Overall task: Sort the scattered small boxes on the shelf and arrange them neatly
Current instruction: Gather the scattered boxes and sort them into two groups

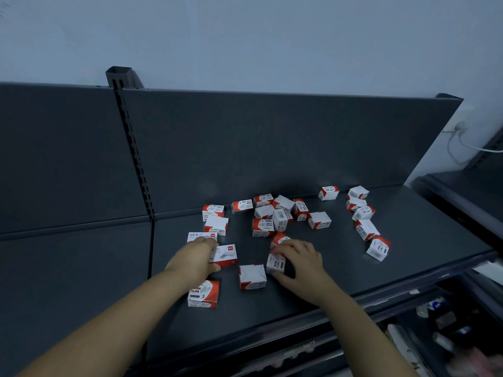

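The left hand (196,257) is gripping a flat white-and-red staple box (226,255) on the dark shelf (413,268). Its fingers (205,240) are curling over the box's far left end and its thumb is hooking under the near edge, so most of the box is sticking out to the right of the hand. The right hand (299,259) is clamping a paper-clip box (275,263): its fingers are bending over the top while the thumb is pressing at the near lower corner, and the box is sitting at the hand's left side. Between the two hands, slightly nearer the shelf edge, a white-faced box (252,276) is lying free of both. Another clip box (204,293) is lying just under the left wrist. Farther back, a loose heap of boxes (272,213) is crowding the middle, and a ragged line of boxes (364,213) is running down the right side.
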